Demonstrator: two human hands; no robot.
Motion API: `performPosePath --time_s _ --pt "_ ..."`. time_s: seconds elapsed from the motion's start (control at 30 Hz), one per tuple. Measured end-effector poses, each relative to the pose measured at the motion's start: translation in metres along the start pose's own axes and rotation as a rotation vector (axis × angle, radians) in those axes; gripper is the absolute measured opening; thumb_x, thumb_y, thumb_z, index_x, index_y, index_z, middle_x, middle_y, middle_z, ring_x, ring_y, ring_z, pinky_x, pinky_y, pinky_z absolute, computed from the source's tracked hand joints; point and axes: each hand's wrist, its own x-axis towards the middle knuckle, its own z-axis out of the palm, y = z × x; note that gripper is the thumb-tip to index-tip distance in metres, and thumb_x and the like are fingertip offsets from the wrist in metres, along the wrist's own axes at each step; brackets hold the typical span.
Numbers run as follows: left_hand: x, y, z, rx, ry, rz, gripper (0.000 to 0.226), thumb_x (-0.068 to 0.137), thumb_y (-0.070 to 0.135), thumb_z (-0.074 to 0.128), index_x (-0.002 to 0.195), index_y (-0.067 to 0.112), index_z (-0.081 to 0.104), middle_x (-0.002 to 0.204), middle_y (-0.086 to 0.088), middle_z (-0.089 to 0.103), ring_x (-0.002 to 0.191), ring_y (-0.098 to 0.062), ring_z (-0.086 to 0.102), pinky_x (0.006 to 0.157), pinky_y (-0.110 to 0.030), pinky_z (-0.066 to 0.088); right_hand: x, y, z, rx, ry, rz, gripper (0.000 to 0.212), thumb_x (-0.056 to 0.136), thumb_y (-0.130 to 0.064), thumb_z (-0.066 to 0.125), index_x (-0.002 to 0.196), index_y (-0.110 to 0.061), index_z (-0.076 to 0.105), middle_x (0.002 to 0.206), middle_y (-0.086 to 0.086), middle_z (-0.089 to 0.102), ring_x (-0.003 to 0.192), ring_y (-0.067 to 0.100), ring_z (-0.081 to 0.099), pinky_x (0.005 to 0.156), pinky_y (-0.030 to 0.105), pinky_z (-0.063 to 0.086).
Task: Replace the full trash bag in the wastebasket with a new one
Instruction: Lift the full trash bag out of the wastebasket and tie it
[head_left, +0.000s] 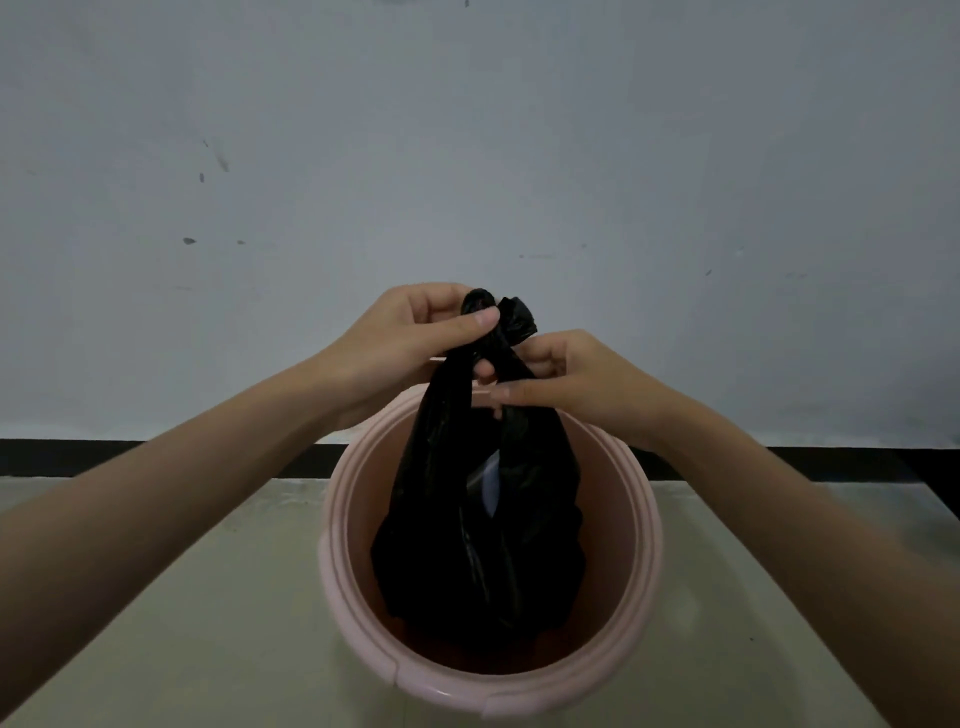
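We have the full black plastic trash bag (483, 519) gathered at its neck and drawn up above the round pink plastic wastebasket (647, 540), while its bulging body hangs down inside the basket, most of it below the rim. Our left hand (410, 332) is above the basket's far rim, its fingers (478, 318) closed around the twisted top of the bag, just under the bunched knot. Our right hand (566, 379) is beside it, a little lower, its fingers (506, 391) pinching the black plastic just below the neck. We judge this to be the closing of the old bag: the knot looks formed, though we cannot tell whether it is pulled tight. The next move, as we read it, calls for snugging the knot and then lifting the bag straight up clear of the basket's rim, so that the thin plastic does not snag or tear on the edge. No new bag shows anywhere around the basket, nor on the pale floor (208, 597) beneath it.
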Motion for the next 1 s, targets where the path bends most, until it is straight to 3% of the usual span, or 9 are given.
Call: performPosePath --time_s 0.13,0.27,0.37,0.5,0.6,0.7,0.83,1.0 --pt "-0.004 -0.001 -0.006 0.216 -0.135 0.039 0.019 0.075 0.031 0.061 0.079 0.015 0.070 0.069 0.007 0.068 0.069 -0.002 0.061 0.068 -0.012 0.048 0.003 -0.003 -0.006 -0.078 0.025 -0.016 0.008 0.084 -0.002 0.059 0.088 -0.004 0.065 0.086 0.012 0.065 0.081 0.012 0.060 0.080 0.021 0.047" --pt "0.004 -0.018 -0.016 0.720 -0.016 0.315 0.017 0.069 0.028 0.075 0.077 0.013 0.072 0.079 0.005 0.062 0.069 0.006 0.056 0.066 -0.004 0.038 0.001 -0.005 -0.009 -0.104 0.070 -0.040 0.011 0.083 -0.003 0.061 0.085 -0.012 0.066 0.078 0.009 0.066 0.073 0.011 0.061 0.071 0.017 0.049" --pt "0.005 -0.034 -0.017 1.031 0.108 0.504 0.012 0.074 0.019 0.071 0.082 0.011 0.072 0.085 -0.001 0.061 0.060 0.003 0.047 0.062 -0.004 0.035 0.001 -0.002 -0.005 -0.001 0.092 0.027 0.016 0.090 -0.005 0.051 0.090 -0.012 0.066 0.070 -0.002 0.069 0.066 0.006 0.064 0.066 0.017 0.053" --pt "0.001 -0.047 -0.005 1.043 0.275 0.692 0.012 0.080 0.012 0.062 0.083 0.003 0.069 0.089 -0.011 0.063 0.076 -0.006 0.048 0.070 -0.004 0.035 0.002 0.004 0.002 0.083 0.082 0.124 0.025 0.092 -0.004 0.047 0.113 -0.011 0.058 0.084 0.006 0.070 0.070 0.017 0.066 0.074 0.031 0.056" --pt "0.000 -0.051 0.002 0.997 0.303 0.799 0.005 0.078 0.000 0.066 0.081 0.000 0.069 0.088 -0.015 0.064 0.080 -0.002 0.046 0.077 -0.002 0.034 -0.001 0.005 0.009 0.115 0.088 0.050 0.023 0.090 -0.001 0.050 0.103 -0.015 0.063 0.088 0.013 0.068 0.078 0.025 0.064 0.083 0.040 0.051" --pt "-0.002 -0.046 0.001 0.953 0.315 0.878 0.004 0.080 0.002 0.066 0.078 -0.001 0.069 0.088 -0.015 0.066 0.082 -0.007 0.053 0.077 -0.010 0.040 0.001 0.010 0.005 0.162 0.186 -0.050 0.021 0.088 0.003 0.050 0.090 -0.011 0.065 0.072 0.002 0.070 0.067 0.014 0.066 0.071 0.024 0.054" --pt "-0.008 -0.039 -0.005 1.020 0.156 1.032 0.010 0.088 0.005 0.054 0.081 0.002 0.060 0.095 -0.015 0.070 0.094 -0.027 0.060 0.085 -0.031 0.049 0.000 0.007 -0.004 0.246 0.233 -0.061 0.014 0.084 0.004 0.054 0.082 -0.006 0.065 0.066 -0.002 0.071 0.065 0.008 0.067 0.066 0.017 0.054" --pt "-0.028 -0.047 -0.011 1.064 -0.104 0.873 0.011 0.090 0.007 0.045 0.097 0.010 0.052 0.102 -0.013 0.069 0.099 -0.021 0.062 0.087 -0.027 0.050 0.005 0.012 -0.019 0.134 0.396 0.069 0.024 0.087 -0.002 0.055 0.067 -0.014 0.060 0.062 -0.007 0.069 0.064 0.006 0.068 0.075 0.022 0.052"
